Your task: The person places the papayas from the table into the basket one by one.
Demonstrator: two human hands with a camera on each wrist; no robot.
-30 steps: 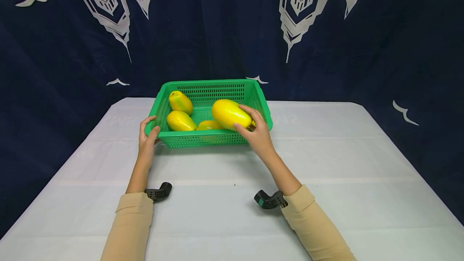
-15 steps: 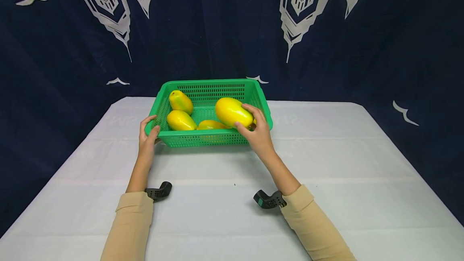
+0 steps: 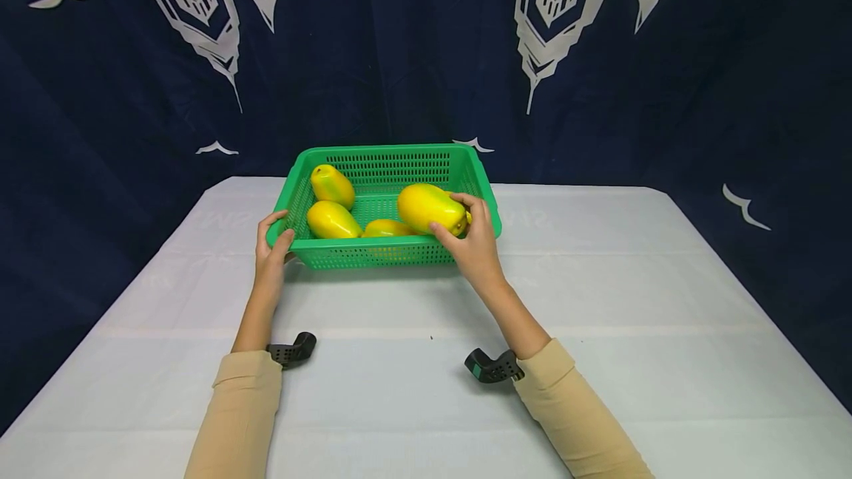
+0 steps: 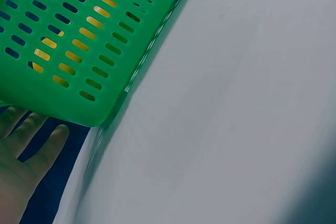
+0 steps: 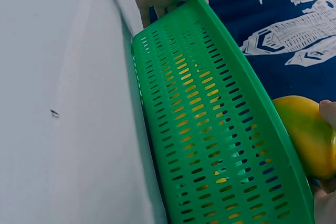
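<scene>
A green slotted plastic basket (image 3: 373, 254) stands on the table, tilted slightly in the head view. At its left front corner my left hand (image 3: 271, 250) grips the rim, thumb on the front side. My right hand (image 3: 475, 246) holds a large yellow papaya (image 3: 426, 208) by its right end, fingers above and thumb in front, over the right part of the basket. Two more papayas lie at the left, one at the back (image 3: 331, 187) and one nearer (image 3: 333, 220). Another papaya (image 3: 388, 228) lies by the front wall, partly hidden. Some yellow shows behind my right fingers.
A white cloth covers the table (image 3: 373, 390), with a small dark speck (image 3: 431, 338) in front of the basket. Behind the table hangs a dark blue curtain (image 3: 426, 58) with white building prints. A black strap device sits on each wrist.
My right hand has shifted the papaya a little to the right, then slightly down inside the basket. My left hand and the basket stay in place.
</scene>
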